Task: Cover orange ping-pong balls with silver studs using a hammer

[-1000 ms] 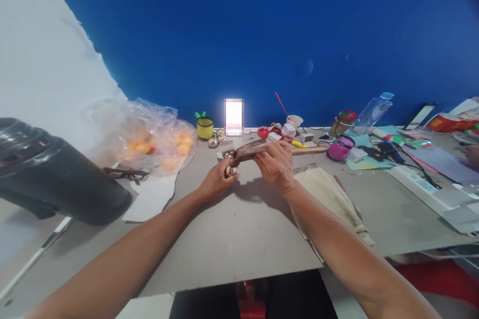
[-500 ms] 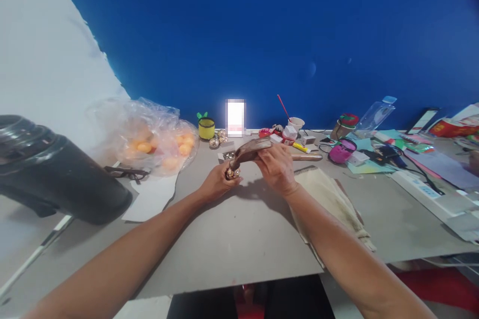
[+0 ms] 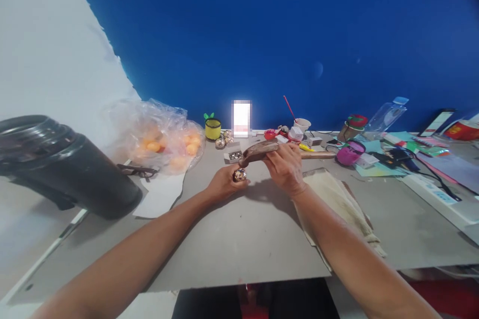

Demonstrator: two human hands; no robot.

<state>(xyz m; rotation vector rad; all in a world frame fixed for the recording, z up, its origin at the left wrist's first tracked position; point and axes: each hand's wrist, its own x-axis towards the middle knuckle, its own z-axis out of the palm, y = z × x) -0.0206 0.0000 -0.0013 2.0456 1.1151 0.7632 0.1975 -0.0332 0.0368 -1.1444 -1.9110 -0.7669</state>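
Observation:
My left hand (image 3: 226, 183) is closed around a small shiny gold-and-silver ball (image 3: 240, 175), whose upper face shows between thumb and fingers. My right hand (image 3: 285, 167) grips a hammer near its head. The hammer's (image 3: 261, 150) dark, worn head points left, with its tip just above the ball; whether they touch, I cannot tell. Its wooden handle sticks out to the right beyond my fist. Just behind my left hand lies a small open box (image 3: 234, 155) of shiny metal pieces. More shiny balls (image 3: 220, 143) sit farther back.
On the left are a black flask (image 3: 75, 164), a plastic bag of orange fruit (image 3: 153, 142), glasses (image 3: 138, 170) and white paper (image 3: 160, 194). A folded cloth (image 3: 333, 199) lies under my right forearm. A yellow pot (image 3: 213, 128), a cup (image 3: 301, 125) and a power strip (image 3: 437, 194) stand around.
The whole view has shifted, so things appear slightly farther right. The hammer's tip has moved a little off the ball, and more of the ball shows. Both hands keep their grips.

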